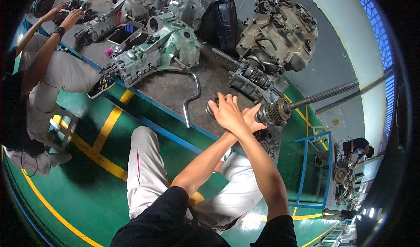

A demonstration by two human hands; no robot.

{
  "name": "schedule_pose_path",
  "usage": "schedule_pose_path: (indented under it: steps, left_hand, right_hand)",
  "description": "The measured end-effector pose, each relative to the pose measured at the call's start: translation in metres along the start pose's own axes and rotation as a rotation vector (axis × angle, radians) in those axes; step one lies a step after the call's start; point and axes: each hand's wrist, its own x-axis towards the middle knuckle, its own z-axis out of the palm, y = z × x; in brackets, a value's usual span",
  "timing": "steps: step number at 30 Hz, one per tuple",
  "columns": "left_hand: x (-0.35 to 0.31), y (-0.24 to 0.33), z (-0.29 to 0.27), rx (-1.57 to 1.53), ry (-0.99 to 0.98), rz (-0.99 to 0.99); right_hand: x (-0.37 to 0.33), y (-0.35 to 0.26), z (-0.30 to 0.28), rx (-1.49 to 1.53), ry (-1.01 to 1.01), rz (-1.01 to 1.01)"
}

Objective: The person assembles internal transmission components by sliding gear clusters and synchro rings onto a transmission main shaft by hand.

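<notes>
At the far left, by the near edge of the bench [203, 84], a seated co-worker [37, 72] with both hands out over metal parts at the bench's left end. Farther in, a pink cap [108, 52] and, just beyond, a phone [127, 31]. Next, a large greenish-silver gearbox housing [164, 50], lying on the bench toward the near edge, with a paler casing [190, 2] behind, toward the far edge. From beside the greenish one, a bent metal rod [198, 87], curving across to the near edge.

Right of the rod, near that same edge, a dark metal ring [208, 109], partly covered by the right hand [228, 111]: back upward, thumb at the ring, fingers slightly apart and bent down; cannot tell how firmly pinched, fingertips being hidden. Beyond, a black ribbed object [223, 19]. Wrists crossed, right over left. Just right, the left hand [251, 117], curled against the near end of a geared shaft [278, 112]. Behind, an open housing [256, 78] full of gears. Over the bench's right end, the geared shaft, with its long splined part jutting out to the right in view. Farther back, a bulky brown-grey gearbox [280, 33]. Far right, beyond the bench, a blue frame [302, 172] on green floor.
</notes>
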Motion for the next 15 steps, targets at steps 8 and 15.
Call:
schedule_pose_path:
  steps: [8, 15]
  left_hand:
    - [0.003, 0.011, -0.011, -0.03, -0.011, -0.008]
    - [0.003, 0.011, -0.013, 0.012, -0.038, -0.019]
  right_hand:
    - [0.004, -0.002, 0.023, -0.054, -0.086, 0.02]
    - [0.014, -0.013, 0.02, -0.126, -0.028, 0.087]
